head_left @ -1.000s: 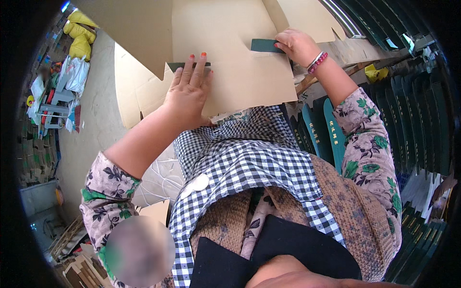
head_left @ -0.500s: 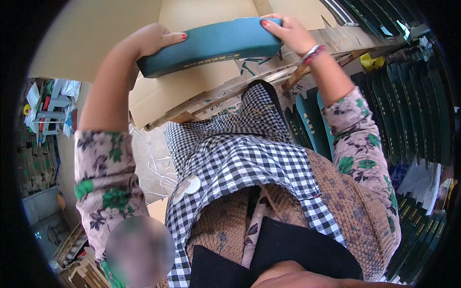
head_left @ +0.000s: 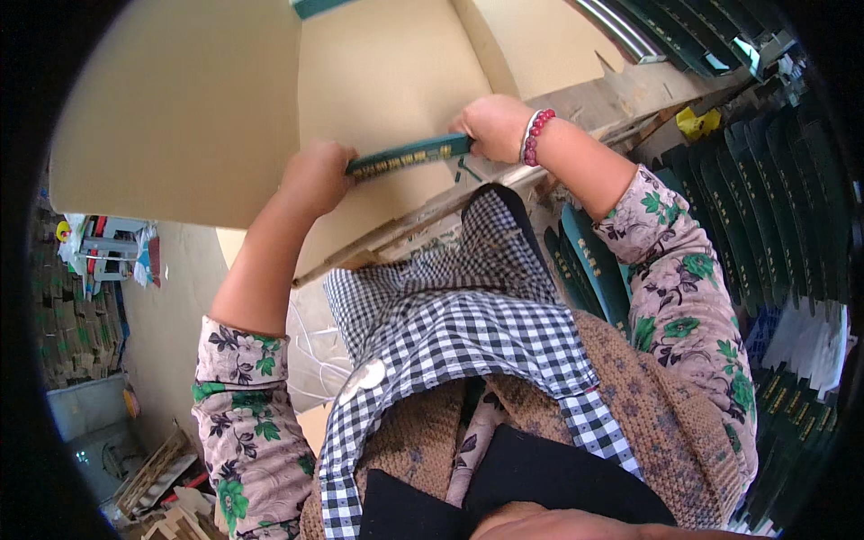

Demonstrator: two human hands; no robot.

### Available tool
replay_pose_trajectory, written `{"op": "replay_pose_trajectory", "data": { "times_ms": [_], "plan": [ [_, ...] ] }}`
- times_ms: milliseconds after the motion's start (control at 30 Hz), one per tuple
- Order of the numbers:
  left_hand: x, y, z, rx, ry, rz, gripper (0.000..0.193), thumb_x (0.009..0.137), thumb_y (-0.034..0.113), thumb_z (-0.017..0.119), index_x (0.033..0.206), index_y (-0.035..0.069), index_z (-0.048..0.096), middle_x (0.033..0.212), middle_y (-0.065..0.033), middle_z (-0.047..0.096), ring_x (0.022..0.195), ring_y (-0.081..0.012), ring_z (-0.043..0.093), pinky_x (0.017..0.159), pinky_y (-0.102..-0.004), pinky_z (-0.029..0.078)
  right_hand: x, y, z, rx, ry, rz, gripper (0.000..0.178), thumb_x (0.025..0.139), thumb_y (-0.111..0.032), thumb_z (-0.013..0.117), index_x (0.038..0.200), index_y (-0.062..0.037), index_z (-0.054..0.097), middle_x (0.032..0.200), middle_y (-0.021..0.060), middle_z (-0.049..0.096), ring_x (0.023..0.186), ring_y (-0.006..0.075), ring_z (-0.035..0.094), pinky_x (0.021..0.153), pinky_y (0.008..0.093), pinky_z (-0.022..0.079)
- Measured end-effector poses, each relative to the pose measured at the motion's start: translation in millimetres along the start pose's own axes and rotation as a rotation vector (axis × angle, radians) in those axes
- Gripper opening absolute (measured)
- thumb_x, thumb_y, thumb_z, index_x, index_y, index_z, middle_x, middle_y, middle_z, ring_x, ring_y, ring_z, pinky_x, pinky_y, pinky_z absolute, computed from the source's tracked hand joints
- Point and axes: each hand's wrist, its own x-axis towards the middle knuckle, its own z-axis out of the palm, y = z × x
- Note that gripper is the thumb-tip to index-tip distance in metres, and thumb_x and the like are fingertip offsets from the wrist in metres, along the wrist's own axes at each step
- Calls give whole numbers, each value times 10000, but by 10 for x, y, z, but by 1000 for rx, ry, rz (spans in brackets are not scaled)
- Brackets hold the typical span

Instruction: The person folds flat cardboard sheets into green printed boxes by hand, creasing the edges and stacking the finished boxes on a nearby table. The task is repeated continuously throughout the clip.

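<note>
A long, thin dark-green box with gold lettering spans the gap between my two hands, its narrow side showing. Around its left end close the fingers of my left hand. My right hand, a red bead bracelet on its wrist, grips the other end. The box is held tilted, right end slightly higher, over the near part of a large open cardboard carton. At the carton's far end a teal-green piece is partly cut off by the picture's edge.
The carton lies on a rough wooden bench, with small green scraps near its front edge. Many green boxes stand stacked at the right. White cords hang or lie beside my apron. Flattened cardboard pieces are at lower left.
Both hands have come down and nearer to each other with the green box. It has turned from showing its broad face to showing its narrow lettered side.
</note>
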Motion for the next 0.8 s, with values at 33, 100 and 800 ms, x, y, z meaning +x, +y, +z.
{"op": "replay_pose_trajectory", "data": {
  "times_ms": [33, 100, 800],
  "plan": [
    [52, -17, -44, -56, -119, 1, 244, 723, 135, 723, 957, 85, 677, 887, -178, 656, 815, -367, 621, 718, -431, 506, 13, 44, -40, 65, -85, -45, 201, 697, -54, 699, 895, -70, 667, 825, 155, 667, 797, 338, 638, 711, 407, 511],
    [166, -115, -31, -101, -294, 9, 229, 724, 138, 727, 929, 55, 668, 857, -181, 663, 783, -376, 624, 698, -431, 509, -5, -2, -2, 223, -149, -65, 154, 699, -56, 701, 850, -43, 671, 758, 189, 652, 753, 360, 636, 687, 420, 507],
    [-212, -472, -7, -1341, 133, -277, 464, 863, -3, 475, 1326, 11, 447, 1140, -119, 594, 1001, -206, 583, 853, -301, 479, -2008, 539, 865, 1780, 888, 342, 693, 780, -30, 654, 1424, -61, 399, 1294, 69, 545, 1172, 189, 505, 1007, 328, 381]
  ]
}}
